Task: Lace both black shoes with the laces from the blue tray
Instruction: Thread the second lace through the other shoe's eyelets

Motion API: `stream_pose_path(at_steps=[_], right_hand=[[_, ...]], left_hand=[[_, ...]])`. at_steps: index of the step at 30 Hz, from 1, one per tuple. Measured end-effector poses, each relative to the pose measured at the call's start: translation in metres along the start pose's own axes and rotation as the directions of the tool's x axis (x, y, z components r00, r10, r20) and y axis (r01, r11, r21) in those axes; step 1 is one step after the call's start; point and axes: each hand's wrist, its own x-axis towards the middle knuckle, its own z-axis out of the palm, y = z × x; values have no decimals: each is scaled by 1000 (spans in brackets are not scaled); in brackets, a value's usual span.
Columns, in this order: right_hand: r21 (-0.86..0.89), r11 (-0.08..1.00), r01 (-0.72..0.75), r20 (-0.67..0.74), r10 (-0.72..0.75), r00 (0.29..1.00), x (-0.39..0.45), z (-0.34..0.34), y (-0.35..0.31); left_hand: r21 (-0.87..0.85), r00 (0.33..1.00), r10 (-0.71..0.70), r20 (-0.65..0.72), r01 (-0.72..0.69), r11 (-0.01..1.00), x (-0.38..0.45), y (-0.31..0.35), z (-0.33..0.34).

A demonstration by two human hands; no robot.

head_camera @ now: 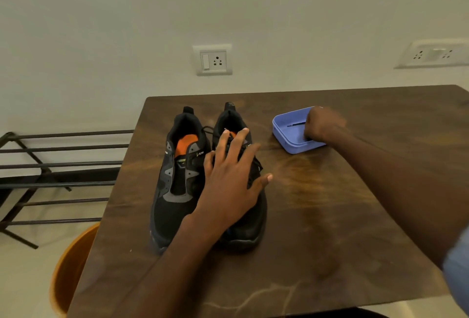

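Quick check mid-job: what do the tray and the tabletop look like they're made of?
Blue tray: looks like moulded plastic, matte, with one even colour, thin walls and rounded corners. Table: dark brown wood or wood-look laminate, semi-gloss; grain streaks and soft light reflections show, but which of the two I cannot tell.

right hand motion-blurred in blue tray, right shoe largely behind left hand

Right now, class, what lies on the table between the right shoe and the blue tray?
Nothing: the head view shows bare table between the right shoe and the tray.
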Motion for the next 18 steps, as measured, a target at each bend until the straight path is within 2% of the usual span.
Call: stream_pose_path(at_steps=[4, 6, 8, 10, 11, 13, 16, 18], right_hand=[[108, 994, -15, -154, 32, 988, -5, -5, -1], [259, 966, 14, -269, 58, 961, -15, -20, -3], [495, 862, 106, -382, 106, 918, -43, -44, -13], [725, 660, 199, -394, 161, 905, -91, -69, -32], [822, 525, 220, -346, 154, 926, -118, -77, -43], [954, 248, 169, -192, 70, 979, -170, -79, -66], [983, -185, -12, -1, -72, 997, -214, -67, -90], [907, -395, -147, 82, -177, 981, -225, -59, -103]], left_hand=[[-104, 993, 21, -115, -33, 994, 0, -1, -9], [-216, 983, -6, -182, -34, 976, 1, -2, -13], [-348, 958, -44, -283, -59, 936, 1, -5, -20], [-513, 929, -120, -351, -83, 854, 0, -8, -29], [-616, 934, -172, -314, -63, 785, -2, -9, -35], [-789, 966, -211, -149, 12, 614, -8, -10, -50], [-880, 988, -150, 42, 108, 462, -21, -19, -65], [-903, 983, -114, 141, 175, 392, -33, -29, -75]])
